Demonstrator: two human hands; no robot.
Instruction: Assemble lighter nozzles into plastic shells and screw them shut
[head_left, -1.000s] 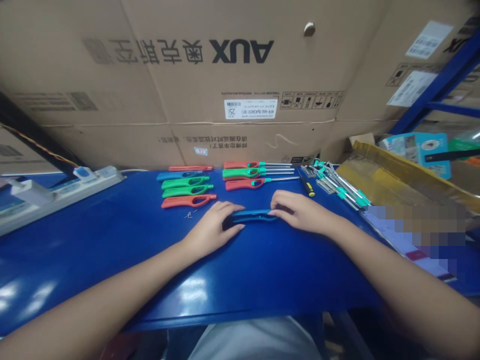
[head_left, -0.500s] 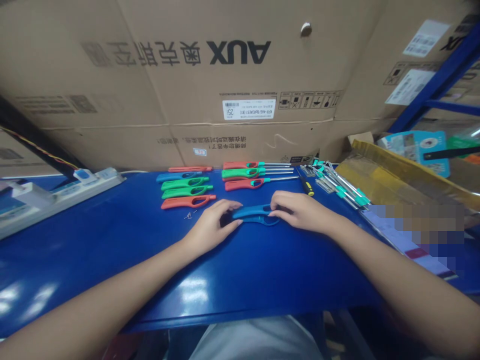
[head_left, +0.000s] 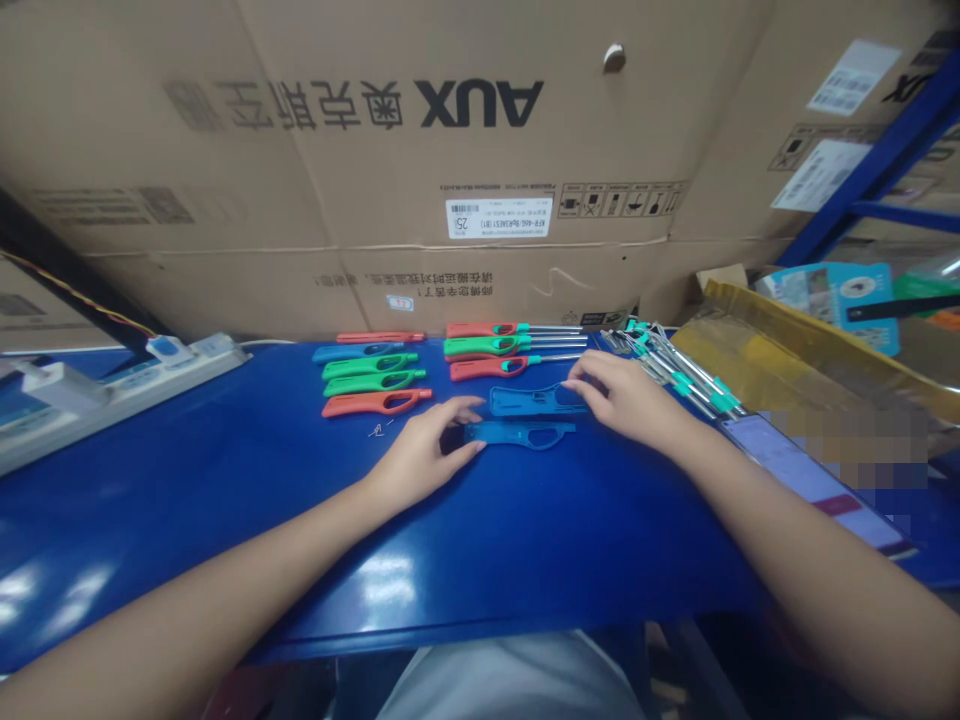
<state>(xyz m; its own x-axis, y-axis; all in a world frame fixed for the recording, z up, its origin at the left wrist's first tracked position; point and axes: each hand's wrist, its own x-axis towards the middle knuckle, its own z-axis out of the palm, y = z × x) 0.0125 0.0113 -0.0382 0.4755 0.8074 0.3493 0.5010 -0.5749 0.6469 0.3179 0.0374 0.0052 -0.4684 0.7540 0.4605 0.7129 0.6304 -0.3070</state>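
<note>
My left hand grips the left end of a blue lighter shell half, which lies flat on the blue table. My right hand has its fingertips on the right end of a second blue shell half, just above the first and apart from it. Farther back stand rows of red, green and blue utility lighters, including a red one nearest my left hand. Tiny metal parts lie beside it.
Metal lighter rods with teal parts lie at the table's back right, close to my right hand. A power strip lies at the left. Large cardboard boxes stand behind the table, with a blue shelf frame at the right.
The blue lighter has come apart into two halves. My right hand has moved up and right with the upper half, which now lies separate, and the yellow-handled screwdriver is no longer visible.
</note>
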